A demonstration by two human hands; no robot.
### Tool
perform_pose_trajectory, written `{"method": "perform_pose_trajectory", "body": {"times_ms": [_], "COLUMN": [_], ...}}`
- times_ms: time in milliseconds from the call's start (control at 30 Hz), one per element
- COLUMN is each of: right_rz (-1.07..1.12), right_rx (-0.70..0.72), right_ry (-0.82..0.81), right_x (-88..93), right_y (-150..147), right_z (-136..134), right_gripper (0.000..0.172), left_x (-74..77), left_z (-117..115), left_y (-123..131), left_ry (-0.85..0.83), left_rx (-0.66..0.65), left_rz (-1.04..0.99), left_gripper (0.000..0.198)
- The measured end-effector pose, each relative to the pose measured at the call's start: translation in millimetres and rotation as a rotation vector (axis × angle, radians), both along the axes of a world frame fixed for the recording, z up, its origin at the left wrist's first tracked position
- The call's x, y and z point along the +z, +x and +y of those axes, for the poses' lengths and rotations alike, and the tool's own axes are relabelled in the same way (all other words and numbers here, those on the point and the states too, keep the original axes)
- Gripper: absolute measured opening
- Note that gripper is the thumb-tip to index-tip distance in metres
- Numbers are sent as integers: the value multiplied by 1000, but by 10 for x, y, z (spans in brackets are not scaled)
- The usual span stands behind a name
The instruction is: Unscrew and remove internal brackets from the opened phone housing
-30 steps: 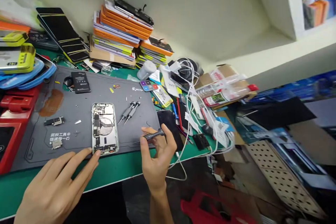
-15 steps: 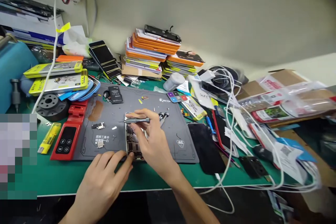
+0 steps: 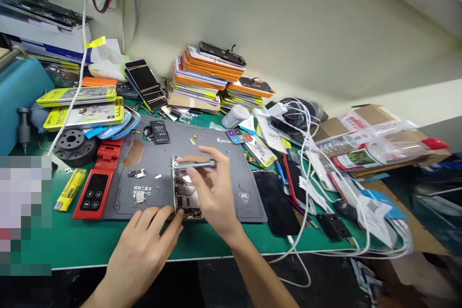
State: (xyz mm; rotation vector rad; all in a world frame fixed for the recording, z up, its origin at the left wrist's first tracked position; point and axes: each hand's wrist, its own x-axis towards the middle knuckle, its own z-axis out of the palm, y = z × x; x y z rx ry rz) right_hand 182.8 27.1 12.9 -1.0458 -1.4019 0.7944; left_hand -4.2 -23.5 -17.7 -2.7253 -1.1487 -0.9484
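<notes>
Green covers the table (image 3: 209, 245) I watch from afar, and a grey mat (image 3: 238, 166) fills its middle. At the centre of the frame, the left hand (image 3: 144, 236) lies low and left of the opened phone (image 3: 186, 192), fingertips touching its lower left corner; I cannot tell whether they grip it. My right hand (image 3: 215, 192) stands over the phone's right side, hiding part of it, and pinches one screwdriver (image 3: 202, 165), its shaft pointing left above the phone's upper end.

By size, I count two stacks of orange-edged boxes (image 3: 205, 74) at upper centre, two yellow packs (image 3: 88, 114) at left, one red device (image 3: 96, 195) below them with four round marks, one dark phone (image 3: 274, 202) with a white cable right of the mat, one black battery (image 3: 160, 132) and one metal bracket (image 3: 140, 197).

I read "WKTO" at the mat's upper right, cut off by a four-colour tile (image 3: 238, 136); white Chinese characters sit lower left. The battery's print is too small for me.
</notes>
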Motion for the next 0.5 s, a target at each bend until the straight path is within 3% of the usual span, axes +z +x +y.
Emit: {"method": "perform_pose_trajectory", "body": {"times_ms": [100, 233, 367, 500], "right_rz": [187, 393, 468, 460], "right_rx": [-114, -81, 1, 13], "right_ry": [-7, -115, -126, -99], "right_x": [-21, -190, -326, -340], "right_y": [47, 51, 17, 10], "right_z": [-296, -599, -700, -701], "right_gripper": [48, 38, 35, 37], "left_x": [19, 40, 57, 84], "left_z": [17, 52, 81, 97], "left_y": [-9, -44, -88, -112], "left_ry": [-30, -140, -236, -281], "left_rx": [-14, -73, -135, -187], "left_rz": [-41, -170, -222, -222], "left_gripper": [25, 23, 17, 15]}}
